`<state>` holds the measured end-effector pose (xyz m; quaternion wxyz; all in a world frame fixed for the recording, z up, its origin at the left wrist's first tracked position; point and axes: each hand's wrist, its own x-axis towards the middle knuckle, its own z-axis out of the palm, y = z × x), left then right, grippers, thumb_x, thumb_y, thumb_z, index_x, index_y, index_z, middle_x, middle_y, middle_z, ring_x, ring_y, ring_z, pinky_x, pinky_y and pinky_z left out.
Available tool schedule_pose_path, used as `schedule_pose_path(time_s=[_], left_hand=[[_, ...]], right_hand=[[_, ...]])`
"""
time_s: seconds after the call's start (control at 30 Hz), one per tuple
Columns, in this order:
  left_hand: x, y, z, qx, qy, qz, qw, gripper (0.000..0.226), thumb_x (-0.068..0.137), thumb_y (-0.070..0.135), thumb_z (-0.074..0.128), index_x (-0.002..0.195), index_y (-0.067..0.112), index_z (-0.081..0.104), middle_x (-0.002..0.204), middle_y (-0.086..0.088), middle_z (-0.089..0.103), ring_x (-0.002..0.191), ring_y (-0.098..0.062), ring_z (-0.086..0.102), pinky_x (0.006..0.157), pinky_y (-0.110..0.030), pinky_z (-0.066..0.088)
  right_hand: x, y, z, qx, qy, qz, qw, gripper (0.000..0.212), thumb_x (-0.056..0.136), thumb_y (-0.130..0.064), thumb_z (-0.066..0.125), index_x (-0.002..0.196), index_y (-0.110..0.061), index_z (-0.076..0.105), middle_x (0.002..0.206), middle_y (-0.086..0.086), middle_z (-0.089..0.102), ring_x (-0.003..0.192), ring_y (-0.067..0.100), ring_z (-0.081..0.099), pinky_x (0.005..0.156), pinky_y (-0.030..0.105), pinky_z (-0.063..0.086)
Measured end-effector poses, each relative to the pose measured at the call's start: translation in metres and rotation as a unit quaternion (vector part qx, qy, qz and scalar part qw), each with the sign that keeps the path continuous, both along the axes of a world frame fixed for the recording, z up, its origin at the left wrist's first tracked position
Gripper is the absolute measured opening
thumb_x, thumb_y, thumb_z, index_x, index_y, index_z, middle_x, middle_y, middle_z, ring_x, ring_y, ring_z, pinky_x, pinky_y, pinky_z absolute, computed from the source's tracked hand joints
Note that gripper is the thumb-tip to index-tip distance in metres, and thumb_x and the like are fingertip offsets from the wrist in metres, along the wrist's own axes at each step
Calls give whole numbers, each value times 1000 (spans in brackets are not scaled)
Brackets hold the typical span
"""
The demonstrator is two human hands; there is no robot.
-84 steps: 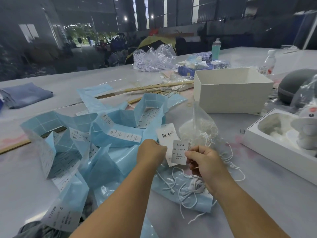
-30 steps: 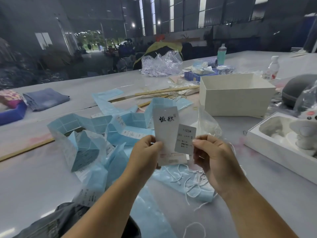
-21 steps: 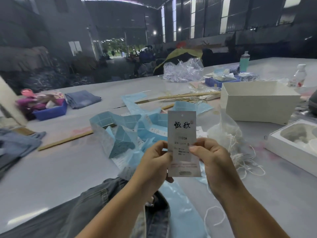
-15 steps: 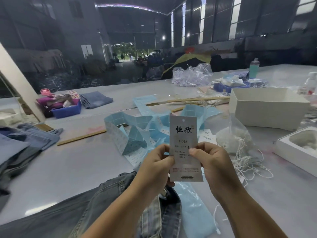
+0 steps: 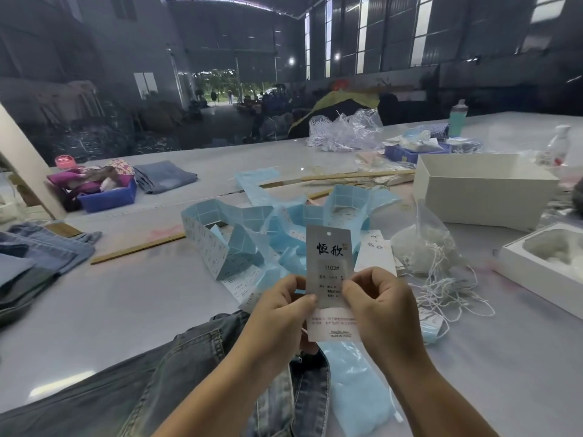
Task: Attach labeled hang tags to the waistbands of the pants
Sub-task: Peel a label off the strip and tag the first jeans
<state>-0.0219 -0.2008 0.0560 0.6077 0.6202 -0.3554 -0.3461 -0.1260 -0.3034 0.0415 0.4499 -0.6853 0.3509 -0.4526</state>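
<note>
- While both hands work above it, we note the pants (image 5: 176,383), dark denim, lying directly below and left of the forearms, with the long axis running from bottom left toward the hands; the end nearest them sits just beneath the left hand, though we cannot tell whether it is the waistband.
- We see the sticker backing strips (image 5: 239,234), pale blue, heaped just beyond the hands.
- We find the bag of strings (image 5: 422,247) to the right of the right hand, its loose loops spilling near that wrist.
- We record the hang tag (image 5: 329,272) upright between the hands, its long axis vertical and its punched hole at the top.
- We observe the left hand (image 5: 280,310) and the right hand (image 5: 378,304) close together, each pinching a side edge of the tag at the label.
- We judge the left hand nearer the denim and the right nearer the strings.
</note>
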Motion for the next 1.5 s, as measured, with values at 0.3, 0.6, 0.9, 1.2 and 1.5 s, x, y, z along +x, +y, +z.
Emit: schedule_pose_path(time_s=[0.3,0.6,0.9,1.2,1.5], left_hand=[[1,-56,-30,78,23,-27,996,15,93,24,62,104,16,69,86,-3,76,74,-18,74,55,-23,54],[5,-89,-74,127,-36,-11,991,14,98,17,55,97,24,68,77,11,74,62,-3,66,48,-16,44],[1,-94,-78,107,-59,-69,990,18,98,14,56,95,28,68,73,19,71,57,6,61,50,-7,41],[-9,-79,-51,92,-67,-56,992,18,99,15,54,98,27,67,75,19,72,60,6,62,51,-7,41],[-15,-28,-5,5,-7,12,1000,29,75,27,53,91,42,71,88,-2,75,78,-21,71,73,-39,58]], right_hand=[[-1,-44,-43,46,28,39,998,31,81,-11,75,93,-26,51,70,-4,68,62,1,66,50,15,50],[-30,-152,-74,-167,545,-70,819,24,90,-13,49,107,-17,65,114,7,58,107,28,50,87,34,42],[-31,-168,-70,-252,594,-101,758,23,91,-22,53,105,-31,68,106,-6,63,102,20,58,88,35,38],[-38,-148,-38,-234,226,-73,943,9,87,-12,71,91,-9,78,83,5,74,76,25,66,76,36,54],[-29,-66,34,-51,-121,43,990,21,97,-10,54,80,-11,65,62,2,65,53,13,57,52,24,50]])
